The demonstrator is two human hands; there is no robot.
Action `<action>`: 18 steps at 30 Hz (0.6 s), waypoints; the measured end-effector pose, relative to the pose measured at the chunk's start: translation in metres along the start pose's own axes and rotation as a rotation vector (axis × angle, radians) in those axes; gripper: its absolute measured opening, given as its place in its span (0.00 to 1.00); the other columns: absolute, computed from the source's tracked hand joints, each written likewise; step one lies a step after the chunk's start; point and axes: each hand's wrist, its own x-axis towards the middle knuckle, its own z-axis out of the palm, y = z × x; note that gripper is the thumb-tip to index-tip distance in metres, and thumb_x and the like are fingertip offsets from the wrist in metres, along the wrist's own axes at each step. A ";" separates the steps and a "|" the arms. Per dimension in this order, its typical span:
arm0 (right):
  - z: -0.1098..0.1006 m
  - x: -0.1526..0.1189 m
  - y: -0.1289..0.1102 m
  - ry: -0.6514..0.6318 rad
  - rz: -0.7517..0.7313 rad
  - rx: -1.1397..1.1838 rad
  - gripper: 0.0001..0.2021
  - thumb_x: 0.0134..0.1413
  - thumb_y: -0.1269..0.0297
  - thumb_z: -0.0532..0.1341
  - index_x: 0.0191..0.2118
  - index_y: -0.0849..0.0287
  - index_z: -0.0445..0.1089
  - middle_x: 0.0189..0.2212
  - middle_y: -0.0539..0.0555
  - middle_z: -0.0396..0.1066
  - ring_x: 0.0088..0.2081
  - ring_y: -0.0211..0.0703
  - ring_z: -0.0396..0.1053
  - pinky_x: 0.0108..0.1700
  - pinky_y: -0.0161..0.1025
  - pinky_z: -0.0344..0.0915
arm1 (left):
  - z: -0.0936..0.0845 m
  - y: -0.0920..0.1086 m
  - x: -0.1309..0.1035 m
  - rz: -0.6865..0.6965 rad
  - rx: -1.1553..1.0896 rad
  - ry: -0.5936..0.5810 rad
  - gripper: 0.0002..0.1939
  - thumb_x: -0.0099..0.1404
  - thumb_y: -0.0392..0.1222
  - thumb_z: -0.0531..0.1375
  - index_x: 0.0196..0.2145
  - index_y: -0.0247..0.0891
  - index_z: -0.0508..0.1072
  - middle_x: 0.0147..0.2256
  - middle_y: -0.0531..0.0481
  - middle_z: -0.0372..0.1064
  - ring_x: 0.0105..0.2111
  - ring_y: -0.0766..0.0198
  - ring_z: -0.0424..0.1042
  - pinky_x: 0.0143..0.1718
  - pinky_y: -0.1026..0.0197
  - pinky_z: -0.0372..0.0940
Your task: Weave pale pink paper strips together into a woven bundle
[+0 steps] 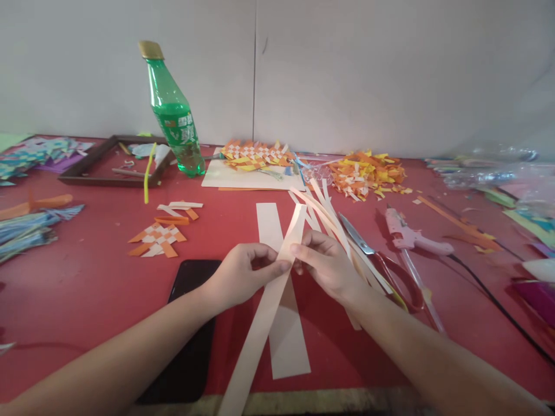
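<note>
A long cream paper strip (260, 329) is pinched between the thumbs and fingers of my left hand (243, 271) and my right hand (327, 263). Its upper end rises just past my fingertips, and its lower end runs beyond the near table edge. Beneath it, a wider pale paper strip (289, 341) lies flat on the red table. Several narrow cream strips (323, 214) are heaped just beyond and beside my right hand. A black phone (191, 346) lies partly under my left forearm.
Scissors (362, 237) and a pink glue gun (411, 234) with a cord lie at right. A green bottle (177, 115) stands behind, near a dark frame (97, 180). Woven orange-and-white paper pieces (158, 238) and a pile of orange-yellow paper scraps (368, 173) are on the red table (108, 289).
</note>
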 end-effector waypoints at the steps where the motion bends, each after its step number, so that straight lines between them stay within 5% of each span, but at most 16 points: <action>1: 0.000 0.000 0.000 0.002 0.001 0.000 0.12 0.53 0.65 0.68 0.23 0.58 0.67 0.19 0.45 0.70 0.21 0.32 0.66 0.26 0.33 0.62 | 0.000 0.000 0.000 0.000 -0.002 0.003 0.20 0.62 0.55 0.61 0.26 0.33 0.69 0.23 0.57 0.56 0.24 0.71 0.52 0.25 0.66 0.48; 12: 0.001 0.004 -0.010 0.080 0.006 0.062 0.10 0.49 0.63 0.70 0.25 0.58 0.71 0.19 0.47 0.69 0.23 0.34 0.65 0.26 0.33 0.61 | -0.001 -0.001 0.000 -0.016 -0.027 -0.023 0.16 0.62 0.48 0.62 0.24 0.35 0.65 0.22 0.59 0.56 0.23 0.72 0.53 0.26 0.67 0.51; 18: 0.000 0.001 -0.001 -0.002 -0.012 -0.029 0.10 0.54 0.62 0.68 0.27 0.57 0.68 0.22 0.47 0.71 0.24 0.35 0.67 0.29 0.35 0.63 | -0.002 -0.003 0.001 -0.003 -0.079 0.013 0.11 0.58 0.46 0.66 0.32 0.34 0.74 0.31 0.52 0.72 0.32 0.66 0.67 0.36 0.64 0.60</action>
